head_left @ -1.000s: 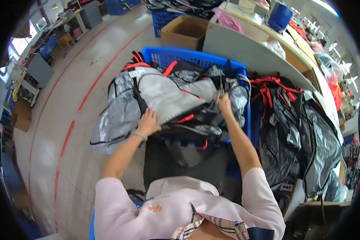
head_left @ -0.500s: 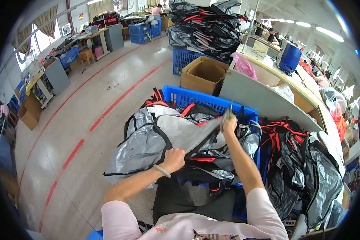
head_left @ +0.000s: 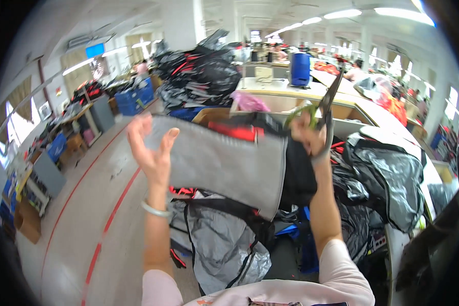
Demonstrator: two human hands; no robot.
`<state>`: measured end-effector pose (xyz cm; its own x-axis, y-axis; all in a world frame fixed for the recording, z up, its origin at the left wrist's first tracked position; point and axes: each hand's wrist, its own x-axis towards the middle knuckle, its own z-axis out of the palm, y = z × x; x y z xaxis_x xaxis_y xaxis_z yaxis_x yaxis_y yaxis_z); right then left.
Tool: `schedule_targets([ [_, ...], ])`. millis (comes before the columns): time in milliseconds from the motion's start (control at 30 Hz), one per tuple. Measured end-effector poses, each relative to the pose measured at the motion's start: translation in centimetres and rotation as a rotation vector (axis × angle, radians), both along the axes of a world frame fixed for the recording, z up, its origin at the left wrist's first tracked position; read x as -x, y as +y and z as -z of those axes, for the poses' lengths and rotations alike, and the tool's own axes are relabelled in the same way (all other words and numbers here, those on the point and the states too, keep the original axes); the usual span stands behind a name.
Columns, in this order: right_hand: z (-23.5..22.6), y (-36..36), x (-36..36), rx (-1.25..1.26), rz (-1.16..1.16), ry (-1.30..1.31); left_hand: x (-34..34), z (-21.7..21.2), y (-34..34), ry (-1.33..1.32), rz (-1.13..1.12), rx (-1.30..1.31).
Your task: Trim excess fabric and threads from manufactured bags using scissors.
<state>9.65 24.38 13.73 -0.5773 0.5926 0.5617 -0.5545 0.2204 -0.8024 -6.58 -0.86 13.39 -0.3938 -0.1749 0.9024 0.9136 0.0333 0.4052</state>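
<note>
Head view. The left hand (head_left: pixel 150 148) is raised with palm and fingers spread, its thumb and fingertips pinching the left edge of a grey fabric panel (head_left: pixel 224 163). A pale bracelet (head_left: pixel 155 209) circles the left wrist. The right hand (head_left: pixel 308 135) is clenched on the panel's upper right corner and also grips scissors (head_left: pixel 329 104), whose dark blades point up and to the right. The panel hangs stretched between the 2 hands at chest height, with a red strip (head_left: pixel 237 131) along its top edge and black fabric (head_left: pixel 298 173) trailing behind its right side.

Below the panel, a heap of grey and black pieces (head_left: pixel 219 239) with red trim spills downward; a blue crate (head_left: pixel 290 229) shows only in part under it. To the right, more grey-black pieces (head_left: pixel 387 178) lie piled on a table (head_left: pixel 423 168). Further back stand a cardboard box (head_left: pixel 209 115), a blue barrel (head_left: pixel 300 69) and a tall dark pile (head_left: pixel 199 71). The floor (head_left: pixel 86 204) carries red lines.
</note>
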Motion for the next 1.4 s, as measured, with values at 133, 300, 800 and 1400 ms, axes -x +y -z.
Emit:
schedule_targets([
  [133,9.1,0.2,-7.5,0.205,-0.193,-0.017,1.9,-0.6,4.8,0.0,0.61,1.079],
  [300,13.9,2.0,-9.7,0.491,-0.267,0.203,-2.0,4.6,3.5,-0.173,0.596,1.833],
  [800,2.8,5.4,-13.7,0.259,-0.146,0.231,-9.7,-10.9,2.8,-0.191,0.405,1.39],
  [1400,19.6,0.9,0.2,-0.824,0.172,-0.137,-1.7,10.2,1.1,-0.326,0.229,1.612],
])
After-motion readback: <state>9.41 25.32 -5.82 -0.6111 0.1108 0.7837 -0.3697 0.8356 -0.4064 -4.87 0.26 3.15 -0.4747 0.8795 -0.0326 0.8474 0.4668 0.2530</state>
